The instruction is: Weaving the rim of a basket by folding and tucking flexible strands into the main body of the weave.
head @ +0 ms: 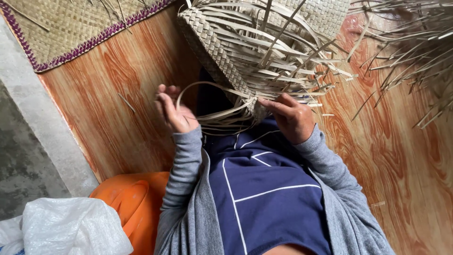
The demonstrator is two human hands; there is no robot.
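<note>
Leftmost: grey concrete strip [28, 137] along the frame edge, with a white plastic sack [71, 229] in the bottom corner and an orange plastic item [134, 200] just beside it, partly under the person's left sleeve. Top left: finished woven mat [71, 23] with a purple-stitched border, lying flat on the wood-grain floor [113, 94]; one loose strip offcut [126, 102] lies on the floor below it. Left hand [175, 109]: raised, palm toward the camera, fingers curled loosely around a single long pale strip [203, 89] that loops up and over in an arc toward the weave; grip looks light, fingers partly closed, and the thumb contact is not clear. Centre: half-woven mat piece [245, 42], checker weave along its left edge, unwoven strips fanning out to the right and down; its lower corner reaches the person's lap, between the two hands, over the navy shirt [269, 189] with white lines. Several slack strips hang from that corner and curve toward the left hand. Right hand [291, 116]: back of hand up, fingers extended and pressed together at the woven corner, pinching strips there; exactly which strip is pinched is hidden by the fingers. Both arms wear grey sleeves. Far right: bundle of loose dry strips [415, 52] spread over the floor, apart from the right hand, ends pointing down and left.
</note>
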